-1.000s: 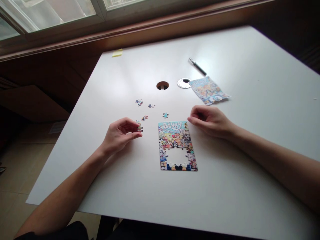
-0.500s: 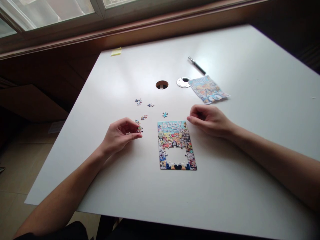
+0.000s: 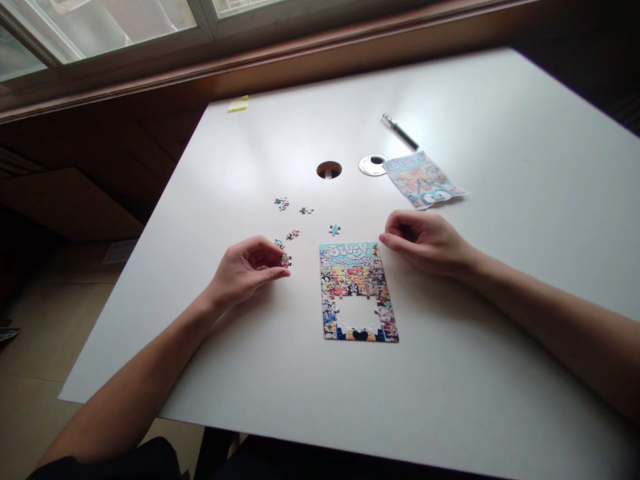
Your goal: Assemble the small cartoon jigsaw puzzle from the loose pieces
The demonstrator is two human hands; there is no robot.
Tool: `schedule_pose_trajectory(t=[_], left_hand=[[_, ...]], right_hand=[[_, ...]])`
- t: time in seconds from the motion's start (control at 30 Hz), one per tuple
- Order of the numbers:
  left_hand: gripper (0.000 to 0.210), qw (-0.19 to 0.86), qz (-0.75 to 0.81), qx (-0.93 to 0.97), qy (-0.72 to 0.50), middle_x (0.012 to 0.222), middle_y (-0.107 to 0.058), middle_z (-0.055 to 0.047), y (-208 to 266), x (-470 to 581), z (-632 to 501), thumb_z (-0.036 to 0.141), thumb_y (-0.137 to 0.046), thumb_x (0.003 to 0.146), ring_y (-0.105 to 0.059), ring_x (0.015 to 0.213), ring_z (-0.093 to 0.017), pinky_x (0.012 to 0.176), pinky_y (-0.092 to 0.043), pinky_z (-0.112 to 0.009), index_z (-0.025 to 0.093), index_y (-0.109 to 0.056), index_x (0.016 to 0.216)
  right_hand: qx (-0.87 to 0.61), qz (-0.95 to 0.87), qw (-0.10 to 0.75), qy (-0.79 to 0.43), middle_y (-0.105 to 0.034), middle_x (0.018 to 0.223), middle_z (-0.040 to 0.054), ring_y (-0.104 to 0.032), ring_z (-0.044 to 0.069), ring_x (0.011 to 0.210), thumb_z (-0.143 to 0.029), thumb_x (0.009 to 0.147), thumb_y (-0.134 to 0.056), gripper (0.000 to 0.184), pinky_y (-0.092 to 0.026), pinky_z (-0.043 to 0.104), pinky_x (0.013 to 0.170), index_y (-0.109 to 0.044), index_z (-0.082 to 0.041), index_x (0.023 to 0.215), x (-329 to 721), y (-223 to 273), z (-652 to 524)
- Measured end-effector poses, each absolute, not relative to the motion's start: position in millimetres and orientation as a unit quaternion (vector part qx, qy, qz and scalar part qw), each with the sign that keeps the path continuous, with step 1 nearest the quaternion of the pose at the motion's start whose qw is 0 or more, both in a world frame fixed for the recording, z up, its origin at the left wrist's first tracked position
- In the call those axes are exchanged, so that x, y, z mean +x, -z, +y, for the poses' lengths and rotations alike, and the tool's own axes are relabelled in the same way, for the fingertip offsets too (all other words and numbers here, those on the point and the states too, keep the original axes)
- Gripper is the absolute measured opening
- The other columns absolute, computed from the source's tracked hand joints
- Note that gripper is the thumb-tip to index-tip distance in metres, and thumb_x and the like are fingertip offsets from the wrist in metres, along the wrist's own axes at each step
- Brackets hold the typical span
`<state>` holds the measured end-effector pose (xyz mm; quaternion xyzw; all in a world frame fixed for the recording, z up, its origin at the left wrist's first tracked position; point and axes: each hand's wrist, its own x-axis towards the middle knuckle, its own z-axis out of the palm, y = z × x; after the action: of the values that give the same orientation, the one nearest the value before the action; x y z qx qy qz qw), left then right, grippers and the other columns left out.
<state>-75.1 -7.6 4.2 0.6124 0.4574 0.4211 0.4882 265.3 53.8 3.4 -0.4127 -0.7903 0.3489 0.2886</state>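
Between the thumb and fingers of my left hand (image 3: 250,270) is a small multicoloured puzzle piece (image 3: 287,261). Other loose pieces lie just beyond its fingertips, among them a reddish puzzle piece (image 3: 293,235). Right of that hand lies the jigsaw puzzle (image 3: 353,277), a colourful upright rectangle with a gap in its lower middle where the white table shows. A turquoise puzzle piece (image 3: 335,230) sits just above its top edge. By the puzzle's top right corner, my right hand (image 3: 423,241) rests on the table, fingers curled in, with nothing visible in them.
Farther back on the white table (image 3: 475,373) are a printed packet (image 3: 424,180), a black pen (image 3: 400,131), a silver ring cover (image 3: 373,165) and a round cable hole (image 3: 329,171). More puzzle pieces (image 3: 281,203) lie left of the hole. A yellow note (image 3: 238,104) marks the far left corner.
The whole view has shifted slightly, so everything appears a little farther right. Both hands keep the same pose, and the left one still pinches its piece.
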Motion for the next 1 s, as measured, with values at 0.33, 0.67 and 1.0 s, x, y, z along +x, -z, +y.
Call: schedule_pose_trajectory(t=[0.33, 0.67, 1.0], left_hand=[[0.029, 0.430, 0.462, 0.666, -0.397, 0.088, -0.073, -0.008, -5.4, -77.5, -8.3, 0.023, -0.081, 0.076, -0.066, 0.078, -0.015, 0.069, -0.055, -0.026, 0.016, -0.074, 0.103], [0.027, 0.434, 0.472, 0.651, -0.405, 0.098, -0.074, -0.008, -6.2, -75.1, -10.0, 0.021, -0.077, 0.080, -0.069, 0.087, -0.016, 0.078, -0.058, -0.025, 0.016, -0.075, 0.106], [0.032, 0.464, 0.474, 0.635, -0.396, 0.085, -0.075, -0.006, -7.8, -75.3, -11.1, 0.022, -0.081, 0.076, -0.071, 0.075, -0.015, 0.070, -0.061, -0.024, 0.017, -0.072, 0.107]], right_hand=[[-0.416, -0.784, 0.290, -0.359, -0.040, 0.062, -0.0024, -0.035, 0.013, 0.057, -0.036, 0.088, -0.062, 0.030, -0.028, 0.031, 0.052, -0.045, -0.023, 0.068, 265.8, -3.0, 53.4], [-0.412, -0.787, 0.291, -0.357, -0.041, 0.062, -0.0025, -0.035, 0.012, 0.057, -0.033, 0.088, -0.062, 0.029, -0.028, 0.031, 0.052, -0.044, -0.023, 0.067, 265.0, -4.7, 52.5], [-0.414, -0.784, 0.290, -0.360, -0.040, 0.061, -0.0023, -0.034, 0.013, 0.057, -0.037, 0.088, -0.062, 0.031, -0.028, 0.031, 0.052, -0.044, -0.023, 0.067, 264.9, -5.1, 52.2]])
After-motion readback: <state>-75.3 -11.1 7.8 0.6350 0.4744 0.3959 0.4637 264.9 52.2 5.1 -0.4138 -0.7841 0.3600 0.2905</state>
